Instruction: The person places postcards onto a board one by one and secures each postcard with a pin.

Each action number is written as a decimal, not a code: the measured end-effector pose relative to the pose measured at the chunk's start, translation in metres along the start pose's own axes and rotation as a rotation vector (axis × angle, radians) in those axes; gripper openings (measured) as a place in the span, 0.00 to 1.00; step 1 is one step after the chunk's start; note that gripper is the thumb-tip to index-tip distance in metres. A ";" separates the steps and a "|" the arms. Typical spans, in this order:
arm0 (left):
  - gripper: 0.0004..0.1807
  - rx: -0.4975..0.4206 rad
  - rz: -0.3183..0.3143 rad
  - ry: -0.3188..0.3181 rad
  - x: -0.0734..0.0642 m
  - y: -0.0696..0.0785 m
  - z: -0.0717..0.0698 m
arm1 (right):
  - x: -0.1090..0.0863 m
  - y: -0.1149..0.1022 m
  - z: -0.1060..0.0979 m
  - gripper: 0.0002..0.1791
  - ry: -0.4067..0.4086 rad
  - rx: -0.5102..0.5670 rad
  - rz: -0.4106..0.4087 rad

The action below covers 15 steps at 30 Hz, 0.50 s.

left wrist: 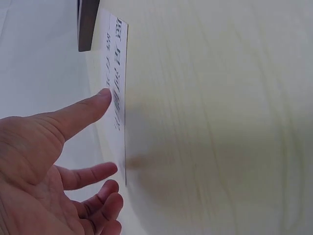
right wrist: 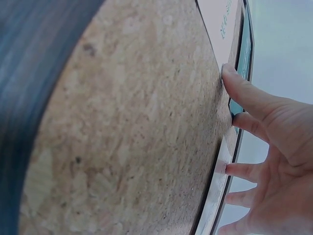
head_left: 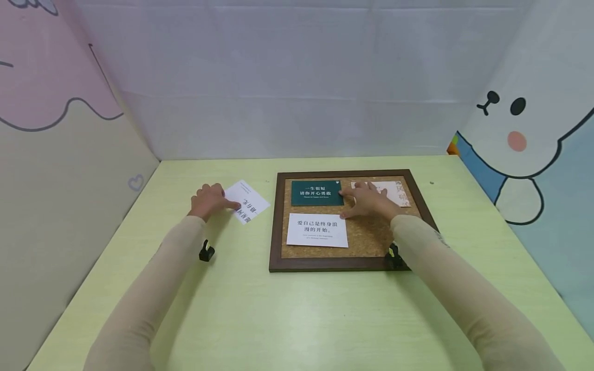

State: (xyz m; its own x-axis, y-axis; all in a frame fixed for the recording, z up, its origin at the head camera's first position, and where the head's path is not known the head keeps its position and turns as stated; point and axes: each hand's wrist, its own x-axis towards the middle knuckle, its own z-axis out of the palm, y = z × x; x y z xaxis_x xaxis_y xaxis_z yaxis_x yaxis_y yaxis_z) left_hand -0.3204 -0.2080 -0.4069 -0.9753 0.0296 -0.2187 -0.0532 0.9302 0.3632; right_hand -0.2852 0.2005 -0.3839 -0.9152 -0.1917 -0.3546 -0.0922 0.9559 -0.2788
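Observation:
A loose white card [head_left: 252, 198] with dark printed characters lies tilted on the table, left of the framed corkboard [head_left: 366, 234]. My left hand [head_left: 210, 201] is at its left side; in the left wrist view the straight thumb [left wrist: 100, 100] rests at the printed face, with the other fingers loosely bent near its edge. On the board, my right hand [head_left: 368, 199] spreads its fingers. Its thumb [right wrist: 234, 81] touches the corner of a lower white card [head_left: 317, 230]; the index finger reaches the edge of a green card [head_left: 315, 193]. Other fingers overlap an upper-right white card [head_left: 392, 193].
The corkboard's dark brown frame [head_left: 325, 265] lies flat on the light yellow-green table [head_left: 297, 319]. A small pale pin head [head_left: 337, 182] shows at the green card's top right corner. A white sheet hangs behind; walls with cartoon prints flank the table.

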 end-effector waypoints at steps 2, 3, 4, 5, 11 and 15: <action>0.36 0.005 -0.014 0.001 0.000 0.000 0.002 | 0.000 0.000 0.000 0.44 0.000 -0.003 0.000; 0.37 0.016 -0.019 0.003 0.000 0.001 0.003 | 0.000 -0.001 0.000 0.44 0.000 -0.003 0.000; 0.38 0.024 -0.023 0.004 -0.001 0.001 0.004 | 0.000 -0.001 -0.001 0.44 0.000 -0.004 -0.001; 0.38 0.035 -0.023 0.008 -0.001 0.001 0.005 | 0.000 -0.001 -0.001 0.44 0.000 -0.004 -0.002; 0.38 0.055 -0.014 0.018 -0.003 0.003 0.007 | -0.001 -0.001 -0.001 0.44 -0.002 -0.002 -0.004; 0.36 0.052 0.004 0.006 -0.002 0.003 0.005 | -0.001 -0.002 -0.001 0.44 -0.008 0.005 -0.001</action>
State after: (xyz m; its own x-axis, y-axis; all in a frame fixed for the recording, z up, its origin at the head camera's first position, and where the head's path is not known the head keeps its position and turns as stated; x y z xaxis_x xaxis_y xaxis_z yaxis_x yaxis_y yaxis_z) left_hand -0.3177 -0.2034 -0.4103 -0.9768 0.0310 -0.2118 -0.0384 0.9480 0.3160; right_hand -0.2847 0.1993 -0.3822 -0.9120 -0.1948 -0.3610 -0.0914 0.9544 -0.2841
